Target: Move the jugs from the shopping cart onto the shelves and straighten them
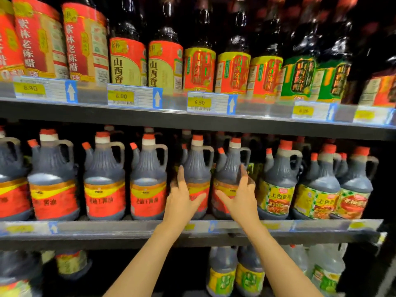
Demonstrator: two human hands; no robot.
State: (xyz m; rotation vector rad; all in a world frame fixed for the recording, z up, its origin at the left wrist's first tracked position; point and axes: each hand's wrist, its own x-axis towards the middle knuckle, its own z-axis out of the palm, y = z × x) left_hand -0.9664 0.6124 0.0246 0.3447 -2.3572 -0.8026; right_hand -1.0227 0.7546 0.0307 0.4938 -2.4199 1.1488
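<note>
Head view shows me the middle shelf (128, 227) with a front row of dark jugs, each with an orange cap and a side handle. Starting from the left, three red-label jugs (104, 179) stand upright, close together and facing forward; I judge these are already straight.

Next comes my left hand (182, 200). It is mostly open: the fingers are straight along the left side of one red-label jug (197, 174) and the thumb lies across its label. I judge it is turning or pushing this jug to bring the label to the front, not lifting it.

Just beside it, my right hand (243, 197) holds the neighbouring jug (230, 176) in a mirror way, fingers straight up the right side and thumb across the label. Both hands press but do not close around anything. These two jugs almost touch each other, and they sit near the front lip of the shelf, so I would push them only backward or rotate them.

To the right stand jugs with yellow and green labels (276, 189), very close to my right fingers, so there is little room on that side. Above, the upper shelf (192, 121) with its price tags (199, 102) hangs not far over the caps, which limits lifting. The shopping cart is not in view, so I cannot tell how many jugs remain there
</note>
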